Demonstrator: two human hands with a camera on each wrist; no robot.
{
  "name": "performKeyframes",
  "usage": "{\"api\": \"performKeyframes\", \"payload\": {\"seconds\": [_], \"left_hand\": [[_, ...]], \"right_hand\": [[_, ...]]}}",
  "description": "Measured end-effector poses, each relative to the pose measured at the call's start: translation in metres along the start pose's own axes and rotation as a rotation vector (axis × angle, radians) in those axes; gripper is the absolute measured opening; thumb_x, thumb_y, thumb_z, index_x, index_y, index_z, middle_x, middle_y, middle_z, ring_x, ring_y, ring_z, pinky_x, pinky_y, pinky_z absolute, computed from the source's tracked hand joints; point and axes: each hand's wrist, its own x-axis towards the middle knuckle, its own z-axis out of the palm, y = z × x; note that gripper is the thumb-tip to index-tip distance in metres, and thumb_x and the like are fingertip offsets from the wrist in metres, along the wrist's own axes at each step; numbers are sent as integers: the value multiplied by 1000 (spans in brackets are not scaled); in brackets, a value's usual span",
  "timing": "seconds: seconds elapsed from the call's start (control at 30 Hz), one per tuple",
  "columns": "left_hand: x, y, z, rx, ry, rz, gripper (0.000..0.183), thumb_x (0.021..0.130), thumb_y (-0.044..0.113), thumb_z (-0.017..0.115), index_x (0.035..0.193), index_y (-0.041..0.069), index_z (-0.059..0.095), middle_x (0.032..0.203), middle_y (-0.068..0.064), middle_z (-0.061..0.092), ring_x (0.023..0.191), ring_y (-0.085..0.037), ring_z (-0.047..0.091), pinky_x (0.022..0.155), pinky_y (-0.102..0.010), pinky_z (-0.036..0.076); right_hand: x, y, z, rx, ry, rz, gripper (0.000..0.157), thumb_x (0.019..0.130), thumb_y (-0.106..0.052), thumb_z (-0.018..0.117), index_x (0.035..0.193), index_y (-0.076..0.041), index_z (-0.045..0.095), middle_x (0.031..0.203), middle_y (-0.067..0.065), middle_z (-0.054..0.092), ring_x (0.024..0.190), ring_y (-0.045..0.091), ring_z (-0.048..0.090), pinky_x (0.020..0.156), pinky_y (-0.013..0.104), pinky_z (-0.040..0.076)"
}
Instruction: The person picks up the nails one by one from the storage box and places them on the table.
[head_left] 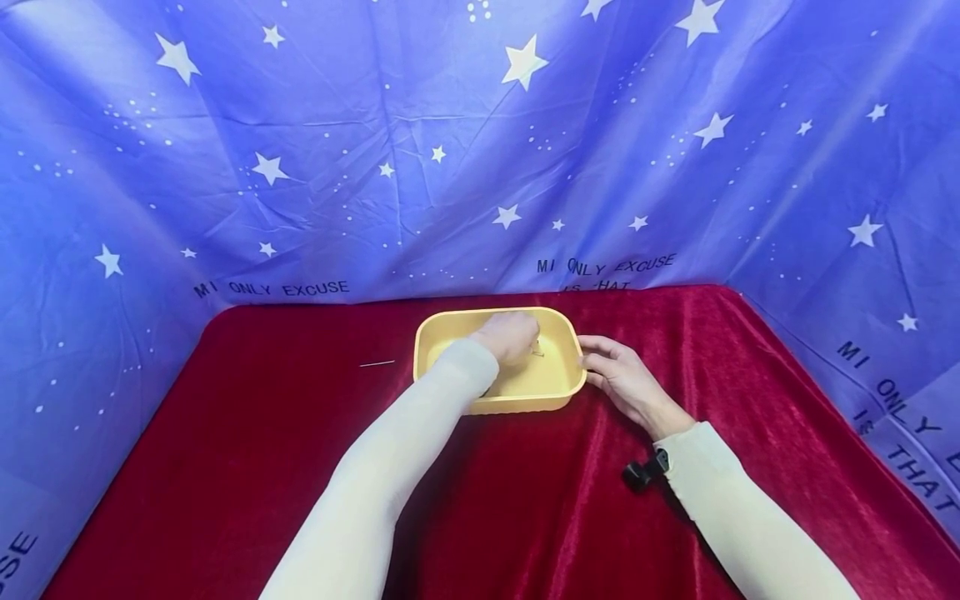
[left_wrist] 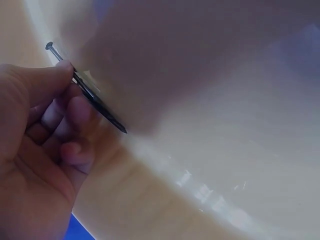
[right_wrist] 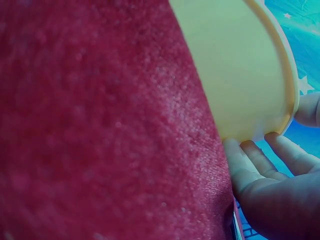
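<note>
While the left hand (head_left: 508, 337) is inside the yellow basin (head_left: 525, 405), its thumb and fingers pinch a dark nail (left_wrist: 92, 96), gripped near the head, with the point angled down along the basin's inner wall. Whether the tip touches the wall is hard to judge from the blurred left wrist view. The right hand (head_left: 621, 377) is at the basin's right end, its fingers loosely extended and touching the outside of the wall just below the rim. The basin sits upright on a surface (head_left: 225, 450) covered in red velvety cloth. To its left, near but apart from it, a thin metallic rod (head_left: 377, 363) lies flat on the cloth. Behind everything hangs a blue curtain (head_left: 390, 108) printed with white stars and black lettering.
</note>
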Motion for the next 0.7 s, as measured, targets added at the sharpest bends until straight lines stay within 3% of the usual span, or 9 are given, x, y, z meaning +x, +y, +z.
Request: {"api": "performKeyframes", "payload": {"seconds": [0.17, 0.43, 0.7], "left_hand": [[-4, -1, -1, -34, -12, 22, 14, 92, 18, 59, 81, 19, 67, 81, 5, 62, 78, -12, 57, 75, -27, 50], [-13, -3, -12, -81, 24, 84, 22, 81, 1, 48, 65, 17, 48, 63, 2, 41, 60, -12, 38, 52, -23, 34], [-17, -6, -23, -52, 88, 143, 21, 76, -3, 50, 69, 17, 54, 80, 4, 55, 77, -11, 47, 65, -22, 39]], "right_hand": [[0, 0, 1, -2, -5, 1, 49, 91, 4, 51, 137, 14, 35, 118, 15, 56, 95, 18, 62, 85, 29, 55], [0, -2, 2, 3, -2, 9, 51, 91, 3, 54, 137, 13, 35, 117, 13, 57, 94, 17, 62, 84, 28, 55], [0, -2, 3, 5, -7, 12, 50, 91, 2, 54, 137, 14, 35, 117, 14, 57, 95, 18, 62, 84, 28, 55]]}}
